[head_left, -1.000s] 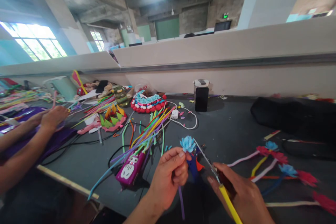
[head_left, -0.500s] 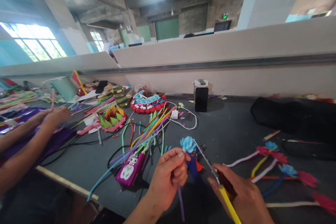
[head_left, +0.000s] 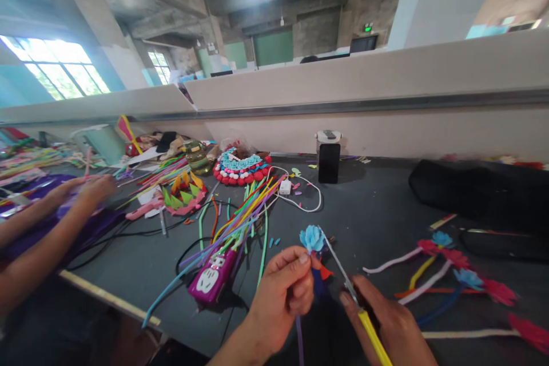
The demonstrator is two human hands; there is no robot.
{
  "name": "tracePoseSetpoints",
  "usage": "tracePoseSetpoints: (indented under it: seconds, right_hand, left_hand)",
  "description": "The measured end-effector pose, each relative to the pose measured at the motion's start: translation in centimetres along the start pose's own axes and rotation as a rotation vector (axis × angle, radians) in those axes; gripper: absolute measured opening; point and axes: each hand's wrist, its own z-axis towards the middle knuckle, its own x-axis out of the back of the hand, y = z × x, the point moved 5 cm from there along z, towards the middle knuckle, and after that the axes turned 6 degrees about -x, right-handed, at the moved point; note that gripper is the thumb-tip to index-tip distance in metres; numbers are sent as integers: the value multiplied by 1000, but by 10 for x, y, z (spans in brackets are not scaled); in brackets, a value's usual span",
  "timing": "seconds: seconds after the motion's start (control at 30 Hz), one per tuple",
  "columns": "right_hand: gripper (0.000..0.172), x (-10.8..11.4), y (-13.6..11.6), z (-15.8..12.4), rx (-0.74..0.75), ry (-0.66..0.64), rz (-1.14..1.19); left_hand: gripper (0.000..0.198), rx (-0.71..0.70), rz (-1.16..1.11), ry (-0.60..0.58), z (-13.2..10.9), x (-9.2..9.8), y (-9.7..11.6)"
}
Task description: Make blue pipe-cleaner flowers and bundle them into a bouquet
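Note:
Pinched between the thumb and fingers of my left hand is a light blue craft flower, held just below its petals. A purple pipe-cleaner stem hangs beneath that hand. My right hand is closed around a yellow-handled tool with a long, thin metal tip; its exact kind is unclear. The tip touches or nearly touches the flower's right side. Behind my left fingers lie dark blue and orange-red pieces, partly hidden.
To the right lie several pink and blue flowers on stems, with a black bag behind. A purple container holds pipe cleaners. A phone leans on a cup. Another person's hands work at left.
My left hand and the blue flower have shifted slightly right. The tool's tip has moved right with the flower. The other person's hands have moved a little.

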Motion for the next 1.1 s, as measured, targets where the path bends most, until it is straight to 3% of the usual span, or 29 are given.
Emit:
tracePoseSetpoints:
  seconds: [0.3,0.53,0.77,1.1]
  right_hand:
    - [29,-2,-1,6,-65,36,129]
    - [33,9,5,9,-208,134,172]
    - [29,9,3,6,-270,108,181]
    - [19,13,6,1,-46,147,-48]
  left_hand:
    - [16,2,61,68,1,-2,-1]
    - [16,-3,36,31,-1,-5,1]
    - [18,-64,34,-23,-3,-6,7]
    - [20,-93,49,5,-4,-7,13]
